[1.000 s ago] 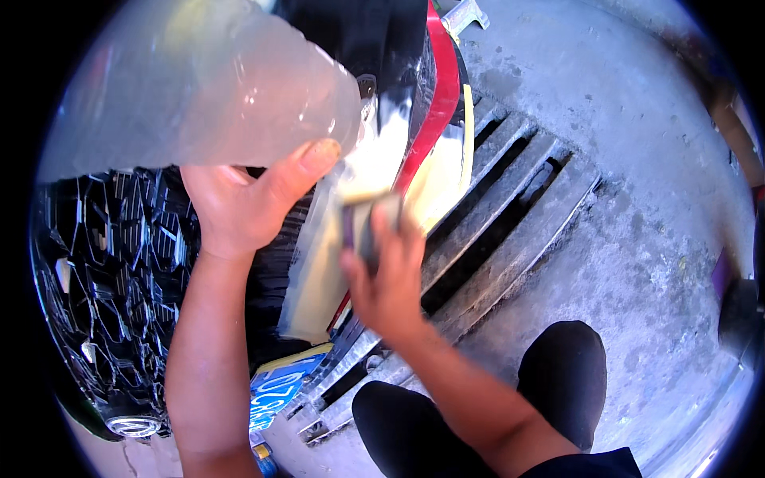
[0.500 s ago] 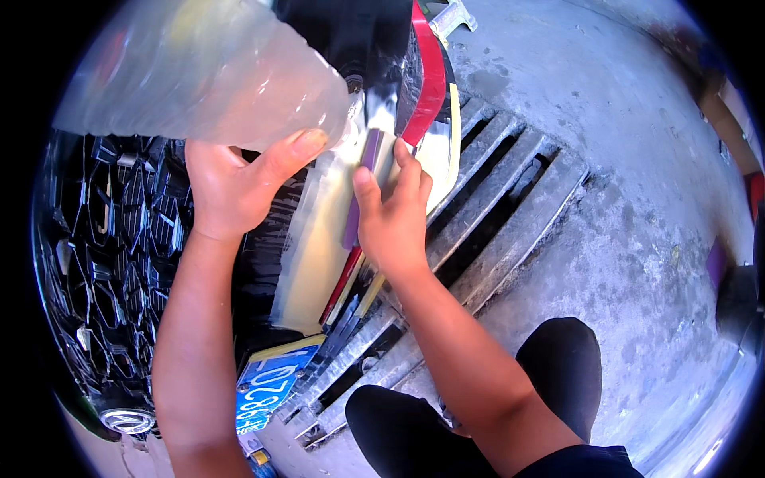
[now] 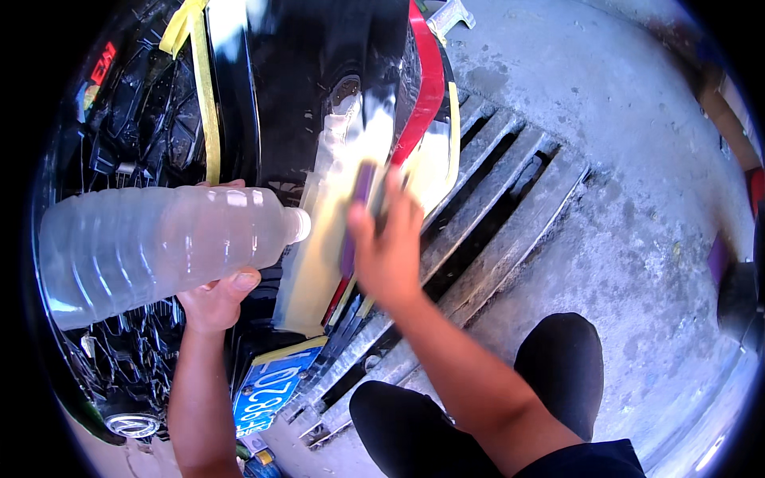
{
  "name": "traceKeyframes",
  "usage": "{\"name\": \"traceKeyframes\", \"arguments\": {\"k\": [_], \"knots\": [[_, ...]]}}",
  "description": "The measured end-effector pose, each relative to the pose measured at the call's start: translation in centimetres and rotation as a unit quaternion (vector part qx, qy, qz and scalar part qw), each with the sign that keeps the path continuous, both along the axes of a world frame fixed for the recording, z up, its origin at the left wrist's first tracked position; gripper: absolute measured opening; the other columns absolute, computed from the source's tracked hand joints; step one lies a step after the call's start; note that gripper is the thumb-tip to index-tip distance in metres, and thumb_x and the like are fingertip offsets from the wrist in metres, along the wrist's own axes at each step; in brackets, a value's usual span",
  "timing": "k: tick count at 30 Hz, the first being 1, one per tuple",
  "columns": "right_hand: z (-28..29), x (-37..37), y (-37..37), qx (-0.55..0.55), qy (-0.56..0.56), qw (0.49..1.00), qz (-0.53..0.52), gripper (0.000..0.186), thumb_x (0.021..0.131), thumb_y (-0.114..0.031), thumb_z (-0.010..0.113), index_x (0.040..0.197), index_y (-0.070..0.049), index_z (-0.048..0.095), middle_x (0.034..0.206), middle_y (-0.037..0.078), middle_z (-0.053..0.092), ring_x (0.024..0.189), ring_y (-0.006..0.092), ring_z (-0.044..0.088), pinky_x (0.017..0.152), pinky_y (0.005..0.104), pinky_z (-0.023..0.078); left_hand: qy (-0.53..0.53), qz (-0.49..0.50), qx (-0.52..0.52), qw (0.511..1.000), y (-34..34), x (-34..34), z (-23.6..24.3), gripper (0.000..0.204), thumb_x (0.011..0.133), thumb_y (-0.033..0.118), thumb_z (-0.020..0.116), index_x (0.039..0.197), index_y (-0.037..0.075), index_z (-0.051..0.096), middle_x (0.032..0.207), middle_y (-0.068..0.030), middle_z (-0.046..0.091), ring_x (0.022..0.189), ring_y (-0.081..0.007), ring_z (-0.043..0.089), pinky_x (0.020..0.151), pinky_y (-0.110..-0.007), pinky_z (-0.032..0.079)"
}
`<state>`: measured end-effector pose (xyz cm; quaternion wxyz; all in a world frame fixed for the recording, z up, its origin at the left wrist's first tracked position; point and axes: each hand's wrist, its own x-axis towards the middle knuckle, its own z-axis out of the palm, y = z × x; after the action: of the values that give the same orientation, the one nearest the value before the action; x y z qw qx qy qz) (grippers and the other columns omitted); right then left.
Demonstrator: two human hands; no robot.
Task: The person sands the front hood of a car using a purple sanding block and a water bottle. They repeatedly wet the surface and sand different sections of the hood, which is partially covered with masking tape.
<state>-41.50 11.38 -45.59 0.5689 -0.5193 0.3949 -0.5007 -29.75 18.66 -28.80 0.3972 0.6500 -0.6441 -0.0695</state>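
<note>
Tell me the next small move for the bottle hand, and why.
Probably tip the bottle neck down a little. The left hand holds it level, its open mouth beside the pale patch, while the right hand presses a purple block there; no water shows running from it.

At nine to twelve o'clock I see a glossy black grille [image 3: 135, 135] with yellow tape [image 3: 209, 103]; a blue plate [image 3: 271, 386] at seven; a metal drain grate [image 3: 486, 215] crossing bare concrete [image 3: 629, 239] at three
</note>
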Motion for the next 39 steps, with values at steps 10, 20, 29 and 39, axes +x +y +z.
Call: {"name": "traceKeyframes", "arguments": {"k": [10, 20, 29, 39], "knots": [[2.0, 0.0, -3.5, 0.025, -0.008, 1.000, -0.006, 0.064, 0.098, -0.035, 0.058, 0.143, 0.005, 0.035, 0.122, 0.032, 0.042, 0.104, 0.0429, 0.052, 0.092, 0.0454, 0.046, 0.010, 0.007, -0.016, 1.000, -0.3, -0.6, -0.1, 0.100, 0.072, 0.040, 0.086, 0.146, 0.001, 0.031, 0.136, -0.0172, 0.046, 0.124, -0.0349, 0.052, 0.102, -0.050, 0.045], [-0.4, 0.1, -0.4, -0.047, 0.019, 0.999, 0.006, 0.070, 0.093, -0.034, 0.065, 0.144, 0.002, 0.035, 0.131, 0.036, 0.037, 0.119, 0.0485, 0.047, 0.099, 0.0499, 0.043, -0.006, -0.042, -0.010, 0.999, -0.6, -0.2, -0.5, 0.091, 0.073, 0.027, 0.088, 0.143, -0.001, 0.037, 0.134, -0.0176, 0.052, 0.124, -0.0342, 0.053, 0.104, -0.049, 0.044], [-0.8, -6.3, -9.1, -0.424, 0.116, 0.897, 0.050, 0.063, 0.071, -0.009, 0.078, 0.129, -0.006, 0.054, 0.125, 0.019, 0.052, 0.111, 0.0331, 0.055, 0.095, 0.0437, 0.047, 0.106, -0.028, -0.063, 0.992, -1.0, -1.3, -0.9, 0.057, 0.071, 0.006, 0.086, 0.121, -0.004, 0.059, 0.114, -0.0123, 0.065, 0.102, -0.0199, 0.064, 0.089, -0.036, 0.054], [-1.1, -3.4, -10.4, -0.737, 0.050, 0.658, 0.148, 0.039, 0.076, -0.020, 0.067, 0.114, -0.030, 0.065, 0.133, 0.002, 0.054, 0.120, 0.0268, 0.052, 0.098, 0.0410, 0.044, -0.007, -0.013, -0.094, 0.995, -1.9, -2.1, 0.0, 0.036, 0.067, 0.011, 0.090, 0.096, -0.001, 0.072, 0.091, -0.0080, 0.074, 0.082, -0.0148, 0.068, 0.076, -0.029, 0.054]]}}
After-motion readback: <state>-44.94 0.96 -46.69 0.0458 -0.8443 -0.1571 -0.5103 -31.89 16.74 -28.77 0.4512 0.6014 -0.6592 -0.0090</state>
